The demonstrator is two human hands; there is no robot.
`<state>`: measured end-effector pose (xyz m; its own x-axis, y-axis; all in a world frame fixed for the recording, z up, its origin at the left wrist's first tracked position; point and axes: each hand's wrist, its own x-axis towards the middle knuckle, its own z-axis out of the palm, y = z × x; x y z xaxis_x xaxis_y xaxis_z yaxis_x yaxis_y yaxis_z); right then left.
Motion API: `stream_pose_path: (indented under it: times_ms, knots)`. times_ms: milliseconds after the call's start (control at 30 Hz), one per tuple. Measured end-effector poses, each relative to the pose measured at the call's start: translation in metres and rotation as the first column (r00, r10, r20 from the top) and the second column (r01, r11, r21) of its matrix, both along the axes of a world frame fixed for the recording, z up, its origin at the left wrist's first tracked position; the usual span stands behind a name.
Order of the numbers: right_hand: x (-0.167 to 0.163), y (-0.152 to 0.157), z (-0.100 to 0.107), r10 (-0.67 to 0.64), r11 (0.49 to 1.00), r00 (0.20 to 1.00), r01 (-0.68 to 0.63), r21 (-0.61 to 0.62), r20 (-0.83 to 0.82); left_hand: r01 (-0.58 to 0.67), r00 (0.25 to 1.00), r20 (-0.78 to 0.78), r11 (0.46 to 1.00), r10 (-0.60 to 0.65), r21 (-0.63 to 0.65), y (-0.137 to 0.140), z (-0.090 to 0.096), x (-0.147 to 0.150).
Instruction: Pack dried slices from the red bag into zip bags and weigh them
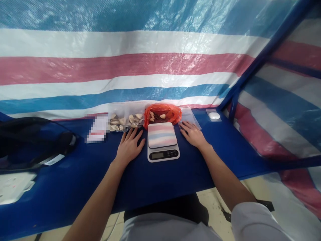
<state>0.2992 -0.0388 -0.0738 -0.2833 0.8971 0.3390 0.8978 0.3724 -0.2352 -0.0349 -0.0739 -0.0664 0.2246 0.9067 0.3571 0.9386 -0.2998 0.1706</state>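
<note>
My left hand (129, 146) lies flat on the blue table (82, 187) with its fingers spread, just left of a kitchen scale (163, 140). The scale has a shiny platform and a small dark display. On its other side, my right hand (193, 134) rests palm down, fingers apart, by a clear plastic bag (192, 117). Behind the scale sits an open orange plastic bag (164, 115) with a few pale, garlic-like pieces inside. Clear bags of similar pale pieces (122, 121) lie beyond my left fingertips. Neither hand holds anything.
A blurred-out paper (97, 129) lies left of the bags. Further left are a black strapped item (60, 140) and a white socket strip (16, 187). A small white oval object (214, 115) lies at the back right. Striped sheeting (125, 67) hangs behind the table.
</note>
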Motion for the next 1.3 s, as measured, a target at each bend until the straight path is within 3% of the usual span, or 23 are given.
stream_pose_path:
  times_ms: [333,700,867,1067,1300]
  knots:
    - [0.000,-0.001,0.002,-0.013,0.999,0.999,0.015,-0.039,0.038,-0.054,0.996,-0.077,0.992,0.045,-0.114,-0.003,0.012,0.007]
    - [0.002,-0.002,0.010,0.019,0.998,1.000,-0.017,-0.053,0.019,-0.039,0.999,-0.014,0.997,0.038,-0.073,-0.005,0.008,0.008]
    - [0.008,0.007,0.024,-0.050,0.993,0.998,0.047,-0.106,-0.029,-0.036,0.999,-0.028,0.997,0.034,-0.066,-0.004,0.008,0.007]
    - [0.009,0.023,0.026,-0.043,0.991,0.995,0.054,-0.124,0.090,-0.042,0.999,-0.038,0.997,0.039,-0.069,-0.004,0.008,0.007]
    - [0.003,0.017,0.026,-0.120,0.990,0.987,0.128,-0.066,0.105,-0.049,0.998,-0.051,0.997,0.046,-0.065,-0.004,0.008,0.007]
